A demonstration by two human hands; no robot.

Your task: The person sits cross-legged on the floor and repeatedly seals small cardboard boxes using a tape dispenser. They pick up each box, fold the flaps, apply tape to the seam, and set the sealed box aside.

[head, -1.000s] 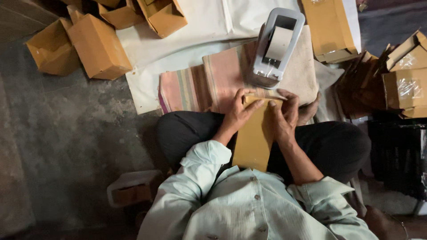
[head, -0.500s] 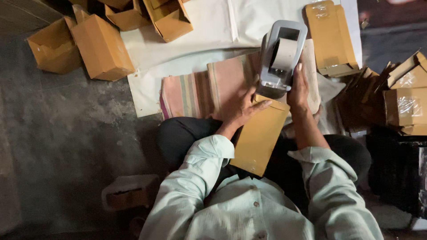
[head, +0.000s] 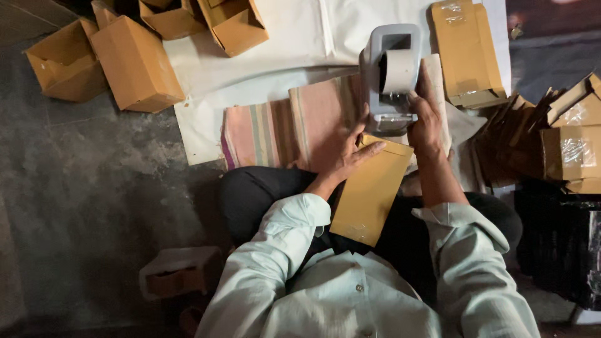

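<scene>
Far left on the grey floor [head: 94, 188]: open and folded brown cardboard boxes [head: 134, 62]. Centre: striped pink cloth [head: 282, 125] over white sheeting [head: 250, 81]. Left hand [head: 350, 153] spread flat, pressing the top edge of a flat tan paper envelope [head: 369, 188] resting on the lap. Right hand [head: 426, 119] curled against the grey tape dispenser [head: 391, 75], fingers at its cutter. Apparently the tape-drawing step; next likely calls for pulling a strip and laying it across the envelope flap. Far right: stacked flattened cartons [head: 563, 144].

A flat brown envelope [head: 369, 191] lies on the lap; brown cardboard boxes [head: 134, 62] are scattered upper left, flattened ones [head: 566, 144] stacked right.
</scene>
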